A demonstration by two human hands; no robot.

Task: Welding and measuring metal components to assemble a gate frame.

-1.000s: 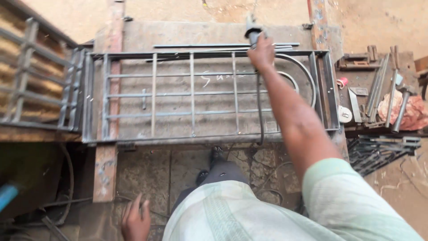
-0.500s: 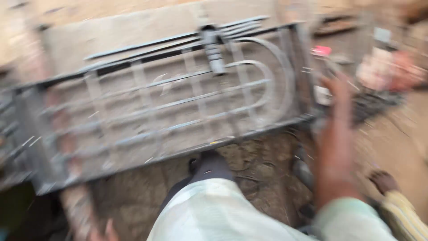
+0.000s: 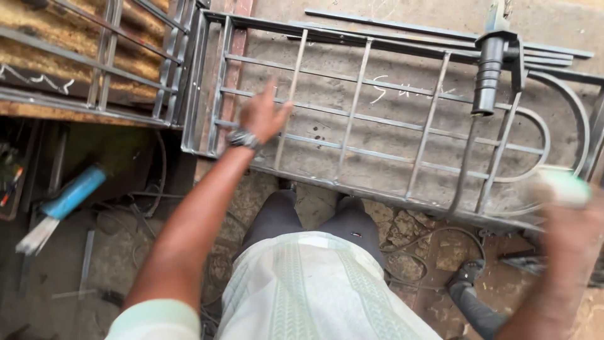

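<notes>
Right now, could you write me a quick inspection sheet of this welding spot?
Surface: concrete slab with chalk marks.
Job's things: grey metal grille lying flat; black welding holder resting on it.
Clutter: blue-wrapped rod bundle at the left.
Grippers: left hand open above the grille; right hand blurred, holding something pale.
Cables: dark cable running off the holder to the ground.
Surroundings: rusty corrugated sheet, another person's foot.

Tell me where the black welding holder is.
In the head view, the holder lies upper right on the metal grille, beside its curved bars, its cable trailing down over the frame, far from the left hand.
</notes>
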